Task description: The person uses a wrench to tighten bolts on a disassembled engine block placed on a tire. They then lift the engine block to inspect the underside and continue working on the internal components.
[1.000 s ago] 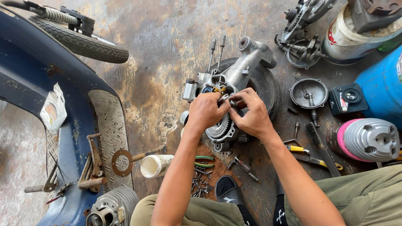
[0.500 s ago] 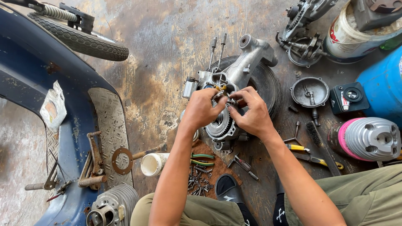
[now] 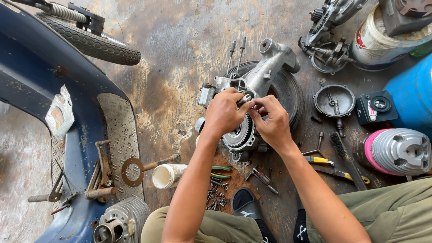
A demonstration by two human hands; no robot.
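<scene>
A grey metal engine case (image 3: 265,74) with a toothed round flywheel (image 3: 240,135) lies on the stained concrete floor, resting on a black tyre. Both my hands meet above its middle. My left hand (image 3: 222,112) pinches a small metal part (image 3: 246,97) between thumb and fingers. My right hand (image 3: 270,119) has its fingertips closed on the same spot, touching the left hand's fingers. What lies beneath the fingers is hidden.
A blue scooter body (image 3: 49,117) and its wheel (image 3: 96,42) fill the left. A white cup (image 3: 166,175), loose bolts (image 3: 216,193), green-handled pliers (image 3: 220,171), a yellow-handled tool (image 3: 319,159), a round cover (image 3: 334,100), a finned cylinder (image 3: 398,150) and a blue drum (image 3: 414,94) surround me.
Both hands have stayed over the engine's middle, with the fingers shifting slightly on the small part. The camera view has drifted a little.
</scene>
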